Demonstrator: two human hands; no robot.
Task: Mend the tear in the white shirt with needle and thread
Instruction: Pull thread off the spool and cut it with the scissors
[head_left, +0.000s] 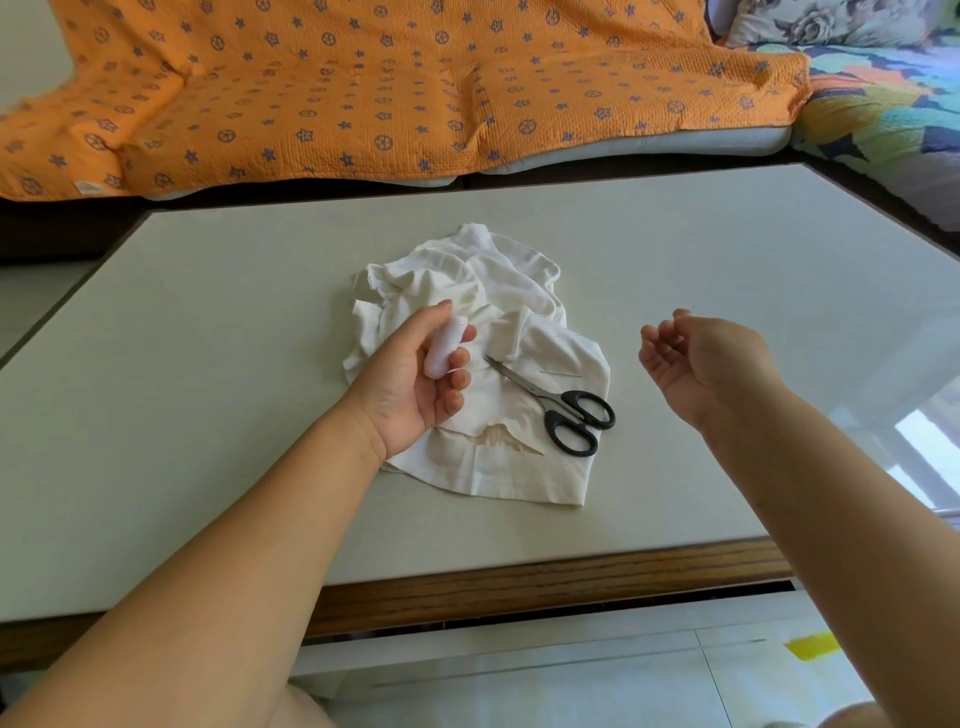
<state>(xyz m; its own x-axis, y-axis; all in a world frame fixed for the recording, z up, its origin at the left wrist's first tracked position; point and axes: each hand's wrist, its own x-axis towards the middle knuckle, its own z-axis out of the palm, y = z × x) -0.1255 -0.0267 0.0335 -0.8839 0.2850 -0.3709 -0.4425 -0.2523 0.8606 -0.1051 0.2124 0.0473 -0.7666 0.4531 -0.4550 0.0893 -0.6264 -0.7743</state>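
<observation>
The white shirt (519, 467) lies crumpled in a loose heap near the middle of the pale tabletop (208, 389), its nearer part spread flatter, with a ragged gap in the cloth close to its front hem. The left hand (410, 379) is raised just over the shirt's left side, palm turned up, thumb and curled fingers grasping a small spool of white thread (444, 345) that stands tilted between them. The right hand (696, 358) is held up over bare tabletop, well apart from the shirt's right edge, palm facing inward and fingers loosely curled. Nothing can be seen in it, and no thread is visible between the two hands.

Black-handled scissors (574, 413) rest on the shirt, blades together and pointing toward the left hand, handles at the shirt's right edge. A thin needle (560, 372) lies flat on the cloth just beyond the blades.

Behind the tabletop runs a sofa under an orange quilted cover (363, 93) with blue star and wheel prints; to the right lies a multicoloured quilt (883, 114).
</observation>
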